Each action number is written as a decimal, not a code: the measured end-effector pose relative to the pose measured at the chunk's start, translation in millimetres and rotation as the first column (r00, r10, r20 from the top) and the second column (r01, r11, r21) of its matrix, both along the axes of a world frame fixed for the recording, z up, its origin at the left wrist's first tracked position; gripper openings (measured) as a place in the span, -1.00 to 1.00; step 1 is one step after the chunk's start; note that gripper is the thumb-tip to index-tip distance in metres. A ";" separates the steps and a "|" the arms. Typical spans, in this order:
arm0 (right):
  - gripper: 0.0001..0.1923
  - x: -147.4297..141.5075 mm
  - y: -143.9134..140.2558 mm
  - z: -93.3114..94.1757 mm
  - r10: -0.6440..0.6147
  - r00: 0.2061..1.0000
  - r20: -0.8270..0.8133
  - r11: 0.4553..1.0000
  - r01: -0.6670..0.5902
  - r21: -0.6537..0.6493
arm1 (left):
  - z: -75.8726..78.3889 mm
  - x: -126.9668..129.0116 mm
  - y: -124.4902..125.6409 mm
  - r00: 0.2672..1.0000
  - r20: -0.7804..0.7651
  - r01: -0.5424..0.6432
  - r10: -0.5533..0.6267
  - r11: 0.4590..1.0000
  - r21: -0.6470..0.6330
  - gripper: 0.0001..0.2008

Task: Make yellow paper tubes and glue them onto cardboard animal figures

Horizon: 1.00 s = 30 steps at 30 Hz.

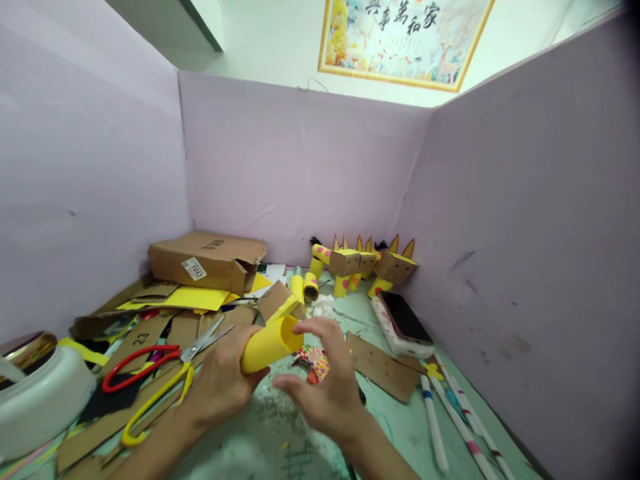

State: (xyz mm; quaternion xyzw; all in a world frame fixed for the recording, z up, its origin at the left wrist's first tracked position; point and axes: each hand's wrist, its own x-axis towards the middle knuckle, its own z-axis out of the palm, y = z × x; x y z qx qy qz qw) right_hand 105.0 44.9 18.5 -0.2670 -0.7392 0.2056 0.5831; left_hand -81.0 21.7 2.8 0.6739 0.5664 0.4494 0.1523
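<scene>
My left hand is closed around a yellow paper tube, whose open end faces right. My right hand is beside that end, thumb and forefinger spread apart; the forefinger tip is at the rim, and I cannot tell whether it touches. Just behind the tube lies a piece of cardboard with a yellow strip. A colourful patterned scrap shows between my hands. Left of my left hand, scissors with red and yellow handles lie partly open on cardboard pieces.
Box-headed yellow figures stand at the back right, near small yellow tubes. A cardboard box sits back left, a white round container front left. A phone and white marker pens lie right. Lilac panels enclose the table.
</scene>
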 end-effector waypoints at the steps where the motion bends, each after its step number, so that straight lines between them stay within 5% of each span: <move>1: -0.48 -5.5 -4.1 -2.6 -0.044 0.998 0.050 0.998 0.042 0.048 | -1.5 4.0 -1.7 1.000 -0.009 0.013 -0.013 1.000 0.002 -0.59; 5: -0.57 -13.3 -6.8 -9.2 -0.163 0.986 0.034 0.986 0.162 0.043 | -5.9 13.1 -4.9 0.999 -0.029 0.038 -0.038 0.999 -0.003 -0.61; 15: -0.80 -9.6 -10.5 -14.6 -0.016 0.999 -0.037 0.999 0.017 0.032 | -11.1 15.5 -5.2 0.977 -0.184 0.103 -0.108 0.994 -0.032 -0.61; 21: -0.75 -0.5 -4.0 -8.7 -0.102 0.955 -0.280 0.960 0.021 -0.281 | -3.9 15.8 -4.5 0.979 -0.200 0.013 -0.051 0.982 -0.187 -0.63; 23: -0.74 4.1 0.0 -4.8 -0.096 0.970 -0.222 0.955 0.027 -0.294 | -0.6 15.9 -5.1 0.984 -0.178 -0.027 -0.016 0.971 -0.237 -0.61; 27: -0.83 3.6 2.4 -4.2 -0.126 0.989 0.079 0.986 0.134 -0.096 | 5.8 19.3 -9.3 0.984 -0.174 0.007 -0.049 0.971 -0.237 -0.58; 30: -0.84 -0.6 3.9 -9.6 -0.133 0.987 0.094 0.984 0.142 -0.103 | 9.4 19.7 -10.5 0.969 -0.231 0.043 -0.092 0.977 -0.209 -0.56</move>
